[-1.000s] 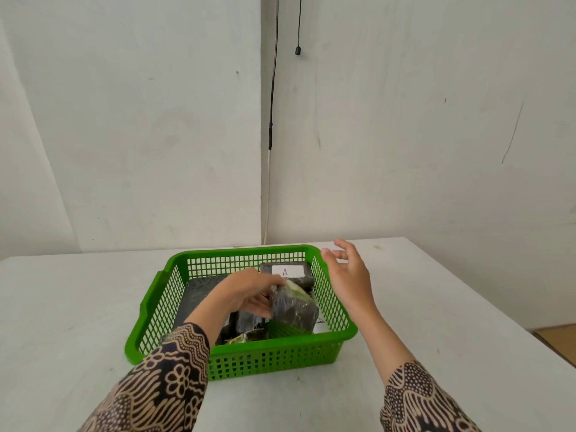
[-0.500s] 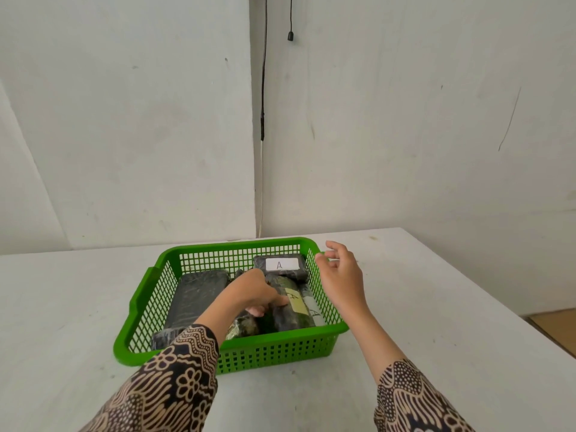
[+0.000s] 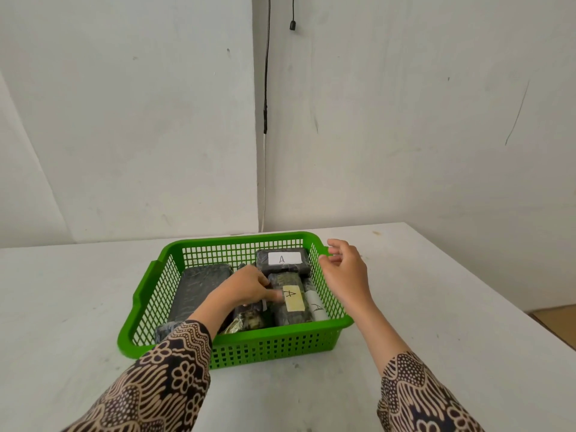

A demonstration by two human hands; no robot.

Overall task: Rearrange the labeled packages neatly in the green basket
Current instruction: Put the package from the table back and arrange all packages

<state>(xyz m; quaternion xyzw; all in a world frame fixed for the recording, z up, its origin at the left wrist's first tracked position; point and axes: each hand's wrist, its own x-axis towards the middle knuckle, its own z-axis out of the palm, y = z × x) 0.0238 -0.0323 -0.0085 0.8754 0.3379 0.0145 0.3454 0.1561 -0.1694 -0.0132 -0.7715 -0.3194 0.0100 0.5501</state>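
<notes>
The green basket [image 3: 280,347] stands on the white table in front of me. My left hand [image 3: 246,288] reaches into it and grips the left side of a dark package with a yellowish "A" label [image 3: 293,304], which lies flat with the label up. A black package with a white "A" label [image 3: 282,260] sits behind it at the back wall. Another "A" label [image 3: 317,308] shows on a package along the right wall. My right hand [image 3: 343,272] hovers over the basket's right rim, fingers loosely apart, holding nothing.
A large flat dark package [image 3: 199,288] fills the basket's left side. A small dark-and-gold wrapped package [image 3: 246,321] lies near the front wall under my left wrist. The table [image 3: 436,291] meets white walls behind; a black cable [image 3: 266,88] hangs in the corner.
My left hand has lowered the yellow-labelled package from a tilted hold down flat into the basket's right half. My right hand stays by the right rim.
</notes>
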